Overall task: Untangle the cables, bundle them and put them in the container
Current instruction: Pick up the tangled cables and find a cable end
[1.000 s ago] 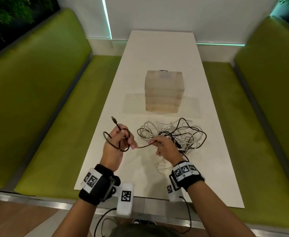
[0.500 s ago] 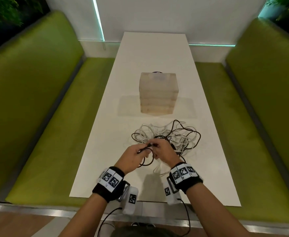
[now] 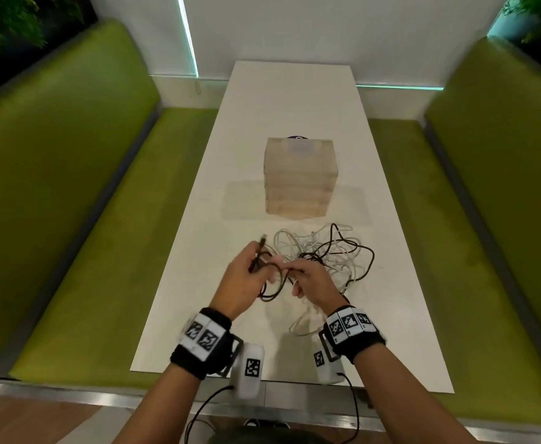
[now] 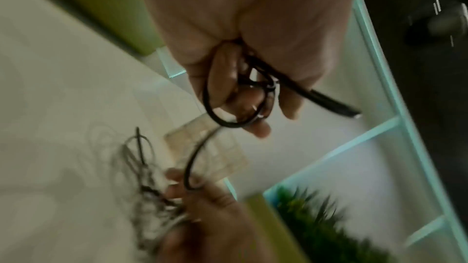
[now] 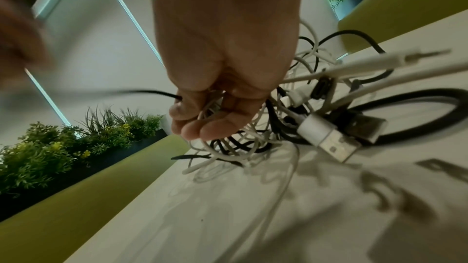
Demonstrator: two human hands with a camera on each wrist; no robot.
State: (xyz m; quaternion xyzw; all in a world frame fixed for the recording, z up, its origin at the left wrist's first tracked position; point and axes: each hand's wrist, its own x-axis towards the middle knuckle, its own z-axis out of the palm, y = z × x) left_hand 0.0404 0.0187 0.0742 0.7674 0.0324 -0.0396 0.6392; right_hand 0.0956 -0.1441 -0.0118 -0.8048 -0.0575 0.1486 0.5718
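The left hand (image 3: pixel 242 280) is held above the near half of the white table (image 3: pixel 294 100), fingers curled round a small coil of the black cable (image 3: pixel 270 291); in the left wrist view the loops (image 4: pixel 238 103) pass through the curled fingers (image 4: pixel 260 129) and the plug end (image 4: pixel 334 105) sticks out past the thumb. Just to its 3 o'clock, almost touching, the right hand (image 3: pixel 312 283) pinches the same black cable where it leaves the coil, and in the right wrist view its fingers (image 5: pixel 215 129) are also curled among thin white strands. From there the cable runs on toward 2 o'clock into the tangle of cables (image 3: pixel 330 251), a loose heap of white and black leads lying on the table directly beyond the right hand, with a white USB plug (image 5: pixel 329 141) and a black plug (image 5: pixel 364 127) lying side by side at its near edge. One white loop (image 3: pixel 301 325) trails back toward 6 o'clock under the right wrist. At 12 o'clock from the tangle, close to it but apart, stands the container (image 3: pixel 300 177), a pale translucent box; whether anything lies inside cannot be told. Bare tabletop lies to 9 o'clock of the left hand as far as the table's left edge, and a longer bare stretch runs beyond the container to the far edge. Green benches (image 3: pixel 80 251) flank the table on both sides below its long edges, and a white wall (image 3: pixel 294 30) closes the far end.
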